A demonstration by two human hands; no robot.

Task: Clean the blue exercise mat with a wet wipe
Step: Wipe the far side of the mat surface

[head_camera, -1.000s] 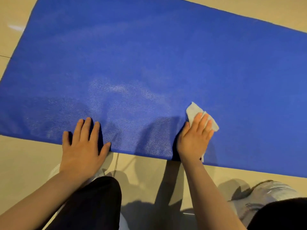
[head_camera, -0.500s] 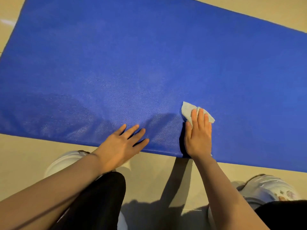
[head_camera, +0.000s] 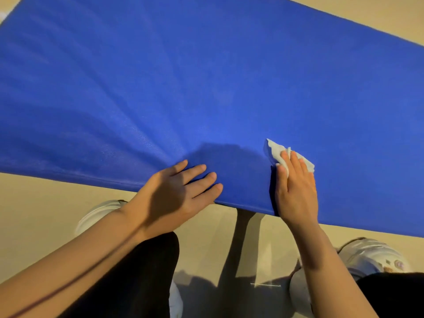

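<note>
While R hand [head_camera: 296, 189] presses crumpled white wipe [head_camera: 275, 150], blue mat [head_camera: 206, 88] lies flat.

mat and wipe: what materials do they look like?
Blue exercise mat: probably foam or vinyl-faced padding, going by the finely pebbled, slightly glossy surface and the thick near edge. Wet wipe: thin, soft nonwoven or paper-like sheet, pale and crumpled, under the flat fingers of the right hand.

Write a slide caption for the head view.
Right hand presses a wet wipe onto the blue mat; left hand lies flat at its near edge.
</note>
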